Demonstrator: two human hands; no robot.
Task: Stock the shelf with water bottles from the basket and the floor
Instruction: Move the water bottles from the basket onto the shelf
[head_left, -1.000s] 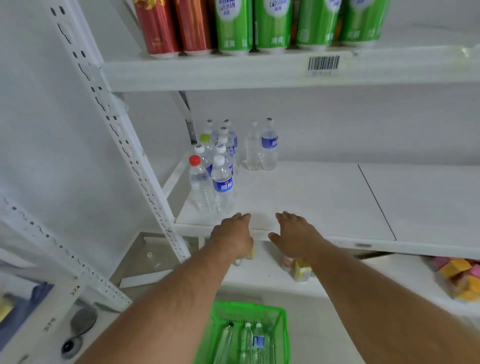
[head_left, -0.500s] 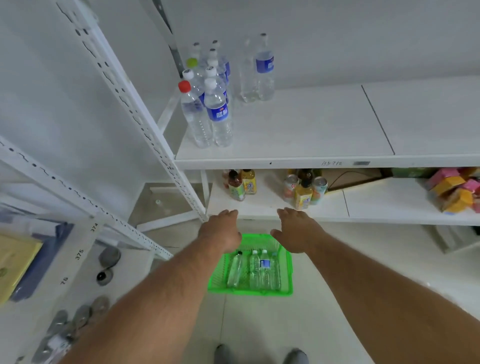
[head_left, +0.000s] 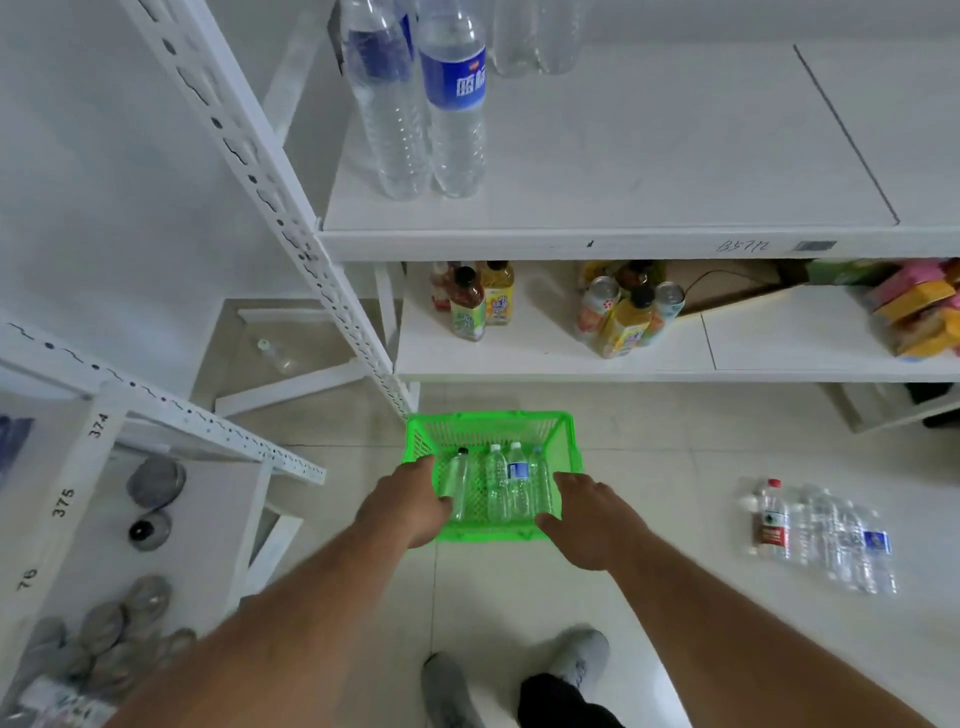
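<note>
Head view: both hands, fingers relaxed and holding nothing, hover over the green basket; its bottles lie lengthwise away from them (left hand nearest the dark-capped one).

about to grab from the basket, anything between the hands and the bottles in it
Nothing visible. The green basket is open-topped, four bottles lie exposed inside, and the left hand and right hand hover at its sides.

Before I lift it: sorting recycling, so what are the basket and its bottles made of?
Basket: apparently plastic, bright green, slightly glossy, with moulded lattice walls. Bottles: likely thin clear plastic, see-through with ribbed sides; one carries a blue label.
</note>
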